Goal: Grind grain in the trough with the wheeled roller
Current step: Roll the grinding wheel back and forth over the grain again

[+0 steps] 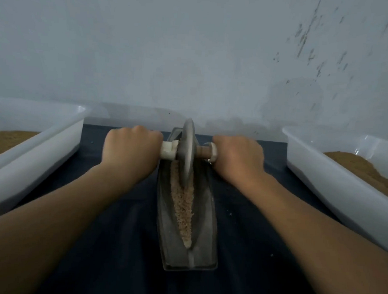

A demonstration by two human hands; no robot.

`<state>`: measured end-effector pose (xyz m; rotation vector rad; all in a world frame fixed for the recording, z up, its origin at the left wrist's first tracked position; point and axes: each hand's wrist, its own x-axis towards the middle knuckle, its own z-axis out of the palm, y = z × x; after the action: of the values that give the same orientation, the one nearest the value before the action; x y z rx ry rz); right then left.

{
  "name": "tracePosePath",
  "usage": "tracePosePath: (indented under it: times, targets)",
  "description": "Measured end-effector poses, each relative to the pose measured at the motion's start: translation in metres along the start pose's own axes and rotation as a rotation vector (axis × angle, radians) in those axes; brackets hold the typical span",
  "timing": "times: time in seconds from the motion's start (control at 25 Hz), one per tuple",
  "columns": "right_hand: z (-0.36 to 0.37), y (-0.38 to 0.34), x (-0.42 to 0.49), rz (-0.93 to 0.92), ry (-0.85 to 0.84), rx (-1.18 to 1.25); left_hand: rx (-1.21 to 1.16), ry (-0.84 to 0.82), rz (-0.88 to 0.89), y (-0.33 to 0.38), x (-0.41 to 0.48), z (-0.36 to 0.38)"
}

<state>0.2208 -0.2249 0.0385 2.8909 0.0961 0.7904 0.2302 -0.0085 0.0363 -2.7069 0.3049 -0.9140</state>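
Item one, nearest us: a dark blue cloth (122, 243) covering the table, our two bare forearms stretched over it.

Item two: a long grey metal trough (204, 216), set lengthwise along the middle of the table, its near end toward us. Pale crushed grain (182, 204) lies in its groove.

Item three: the wheeled roller (187, 151), upright in the trough's far half, disc edge down in the grain.

Item four: our left hand (130, 150), clenched round the roller's white left handle; our right hand (238, 156), clenched round its right handle.

Item five: a white plastic tray (33, 148) at the left edge and another white tray (334, 173) at the right edge, each holding brown meal.

Item six, farthest: a pale, scuffed wall (192, 58).
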Motion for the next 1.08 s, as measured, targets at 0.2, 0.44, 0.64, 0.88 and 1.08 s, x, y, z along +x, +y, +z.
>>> tracePosePath:
  times: [0.2,0.44,0.64,0.88,1.08]
  targets:
    - [-0.006,0.006,-0.030,-0.034,0.040,0.037,0.016,0.021,0.053,0.002,-0.014,-0.015]
    - [-0.063,0.014,-0.095,-0.222,0.225,-0.020,-0.100,0.092,0.194,-0.024,-0.082,-0.052]
    - [-0.024,-0.006,-0.044,-0.121,0.119,-0.123,-0.043,-0.056,0.086,-0.008,-0.044,-0.015]
    - [-0.012,-0.008,-0.002,-0.084,0.044,-0.073,-0.073,-0.027,-0.032,-0.001,-0.008,0.000]
    - [-0.054,0.012,-0.075,-0.279,0.157,-0.098,-0.075,0.080,0.199,-0.021,-0.069,-0.044]
